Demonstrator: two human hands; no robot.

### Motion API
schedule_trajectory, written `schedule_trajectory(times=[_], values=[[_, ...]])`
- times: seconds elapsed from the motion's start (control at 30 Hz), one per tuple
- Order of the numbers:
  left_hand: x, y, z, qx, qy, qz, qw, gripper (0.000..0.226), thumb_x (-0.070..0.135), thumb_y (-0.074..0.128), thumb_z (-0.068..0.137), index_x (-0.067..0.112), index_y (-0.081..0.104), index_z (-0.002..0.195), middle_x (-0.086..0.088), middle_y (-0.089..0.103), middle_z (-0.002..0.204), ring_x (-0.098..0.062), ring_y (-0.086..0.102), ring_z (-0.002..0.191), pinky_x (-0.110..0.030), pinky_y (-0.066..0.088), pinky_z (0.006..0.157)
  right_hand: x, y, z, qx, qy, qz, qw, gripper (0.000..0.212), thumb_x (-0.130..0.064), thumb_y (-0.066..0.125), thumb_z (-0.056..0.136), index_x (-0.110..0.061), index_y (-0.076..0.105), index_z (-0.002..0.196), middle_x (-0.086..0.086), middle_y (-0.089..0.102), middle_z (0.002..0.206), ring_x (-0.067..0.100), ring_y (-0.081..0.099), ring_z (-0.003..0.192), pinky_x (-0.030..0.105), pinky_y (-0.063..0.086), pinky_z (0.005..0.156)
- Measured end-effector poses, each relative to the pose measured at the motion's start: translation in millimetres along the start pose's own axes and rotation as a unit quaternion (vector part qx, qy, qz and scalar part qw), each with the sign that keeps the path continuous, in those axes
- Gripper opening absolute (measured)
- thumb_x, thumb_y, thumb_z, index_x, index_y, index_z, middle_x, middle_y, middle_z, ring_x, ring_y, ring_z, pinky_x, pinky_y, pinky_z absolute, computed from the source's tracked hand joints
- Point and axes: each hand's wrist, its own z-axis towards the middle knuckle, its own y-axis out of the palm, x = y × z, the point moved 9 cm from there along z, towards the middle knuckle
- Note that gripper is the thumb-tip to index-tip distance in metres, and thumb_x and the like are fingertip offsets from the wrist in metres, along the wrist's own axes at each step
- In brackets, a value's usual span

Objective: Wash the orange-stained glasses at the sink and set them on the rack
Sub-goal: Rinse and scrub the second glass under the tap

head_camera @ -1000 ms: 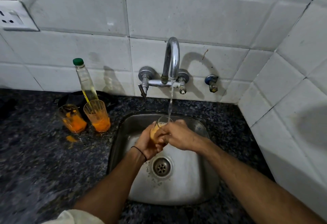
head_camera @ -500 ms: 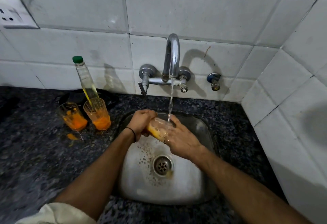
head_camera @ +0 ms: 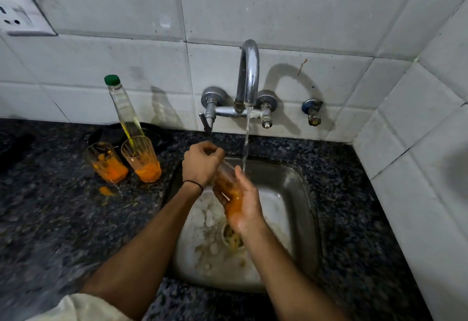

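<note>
An orange-stained glass (head_camera: pixel 226 183) lies tilted over the steel sink (head_camera: pixel 301 186), held between both hands. My left hand (head_camera: pixel 201 164) grips its upper end near the rim. My right hand (head_camera: pixel 244 204) cups its lower, orange-smeared end. Water runs from the chrome tap (head_camera: pixel 249 74) and lands just right of the glass, by my right fingers. Two more glasses (head_camera: pixel 106 162) (head_camera: pixel 141 158) with orange residue stand upright on the dark granite counter (head_camera: pixel 50 219) left of the sink. No rack is in view.
A clear bottle with a green cap (head_camera: pixel 124 107) stands behind the two glasses, against the white tiled wall. An orange spill (head_camera: pixel 106 190) marks the counter in front of them. A socket plate (head_camera: pixel 17 14) sits upper left. Yellowish residue lies around the sink drain (head_camera: pixel 233 239).
The glass went from upright under the stream to tilted on its side. My left hand moved up to its rim end; my right hand slid down to its base. Orange residue now lies in the sink.
</note>
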Motion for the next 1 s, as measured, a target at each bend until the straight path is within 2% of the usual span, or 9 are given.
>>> schedule_trajectory(times=[0.17, 0.33, 0.47, 0.57, 0.63, 0.7, 0.77, 0.9, 1.0], values=[[-48, 19, -16, -0.001, -0.158, -0.165, 0.974, 0.025, 0.017, 0.062, 0.086, 0.015, 0.055, 0.063, -0.002, 0.052, 0.06, -0.021, 0.045, 0.053, -0.027, 0.037, 0.047, -26, -3, -1, 0.058, -0.131, -0.272, 0.952, 0.013, -0.025, 0.064, 0.096, -0.013, 0.068, 0.095, -0.001, 0.066, 0.079, 0.009, 0.061, 0.074, 0.022, 0.049, 0.068], [-77, 69, -46, -0.185, -0.329, -0.337, 0.863, 0.026, 0.03, 0.051, 0.096, 0.016, 0.054, 0.074, 0.001, 0.045, 0.053, -0.013, 0.039, 0.037, -0.017, 0.029, 0.037, -44, 28, -6, -0.197, -0.135, -0.62, 0.747, 0.017, -0.019, 0.061, 0.096, -0.008, 0.074, 0.094, 0.009, 0.074, 0.092, 0.021, 0.07, 0.09, 0.037, 0.054, 0.086], [-66, 104, -78, -0.314, -0.354, -0.485, 0.735, 0.052, 0.051, 0.041, 0.097, 0.006, 0.068, 0.092, -0.01, 0.057, 0.066, -0.019, 0.052, 0.046, -0.018, 0.036, 0.036, -64, 37, -12, -0.282, -0.074, -0.787, 0.544, 0.013, -0.016, 0.065, 0.091, -0.016, 0.077, 0.094, -0.002, 0.076, 0.087, 0.01, 0.069, 0.082, 0.032, 0.055, 0.078], [-64, 117, -89, -0.378, -0.368, -0.47, 0.708, 0.066, 0.062, 0.039, 0.095, 0.006, 0.072, 0.099, -0.013, 0.057, 0.073, -0.018, 0.054, 0.052, -0.015, 0.031, 0.035, -67, 39, -18, -0.28, -0.076, -0.861, 0.417, 0.02, -0.017, 0.067, 0.089, -0.03, 0.077, 0.1, -0.011, 0.073, 0.094, 0.004, 0.063, 0.089, 0.027, 0.048, 0.08], [-60, 116, -83, -0.331, -0.362, -0.473, 0.732, 0.053, 0.051, 0.039, 0.098, 0.006, 0.066, 0.095, -0.009, 0.06, 0.069, -0.016, 0.052, 0.046, -0.015, 0.028, 0.034, -70, 41, -16, -0.224, -0.104, -0.844, 0.475, 0.024, -0.01, 0.069, 0.083, -0.027, 0.078, 0.097, -0.008, 0.075, 0.096, 0.007, 0.066, 0.092, 0.029, 0.052, 0.082], [-56, 109, -71, -0.233, -0.319, -0.5, 0.771, 0.041, 0.037, 0.035, 0.101, 0.009, 0.061, 0.086, -0.005, 0.062, 0.061, -0.014, 0.051, 0.042, -0.017, 0.03, 0.036, -76, 35, -10, -0.134, -0.087, -0.708, 0.687, 0.023, 0.003, 0.068, 0.077, -0.011, 0.079, 0.092, 0.007, 0.077, 0.09, 0.012, 0.07, 0.081, 0.028, 0.056, 0.069], [-52, 104, -63, -0.166, -0.267, -0.536, 0.784, 0.037, 0.03, 0.038, 0.101, 0.011, 0.062, 0.08, -0.004, 0.061, 0.064, -0.014, 0.053, 0.049, -0.02, 0.037, 0.041, -75, 25, -7, -0.054, -0.044, -0.589, 0.805, 0.017, 0.002, 0.07, 0.077, 0.002, 0.075, 0.094, 0.018, 0.075, 0.09, 0.014, 0.066, 0.074, 0.025, 0.052, 0.061], [-61, 101, -66, -0.171, -0.252, -0.536, 0.787, 0.033, 0.037, 0.043, 0.097, 0.016, 0.066, 0.086, -0.003, 0.064, 0.074, -0.014, 0.056, 0.061, -0.024, 0.04, 0.049, -77, 29, -13, -0.067, -0.028, -0.591, 0.803, 0.017, -0.006, 0.068, 0.088, 0.005, 0.073, 0.1, 0.009, 0.073, 0.082, 0.003, 0.063, 0.063, 0.014, 0.049, 0.058], [-68, 109, -75, -0.271, -0.324, -0.508, 0.751, 0.055, 0.056, 0.039, 0.096, 0.011, 0.07, 0.093, -0.008, 0.06, 0.068, -0.017, 0.056, 0.053, -0.017, 0.033, 0.038, -84, 42, -18, -0.157, -0.113, -0.748, 0.635, 0.011, -0.01, 0.069, 0.088, -0.013, 0.077, 0.094, -0.005, 0.073, 0.086, 0.007, 0.066, 0.079, 0.025, 0.051, 0.078]])
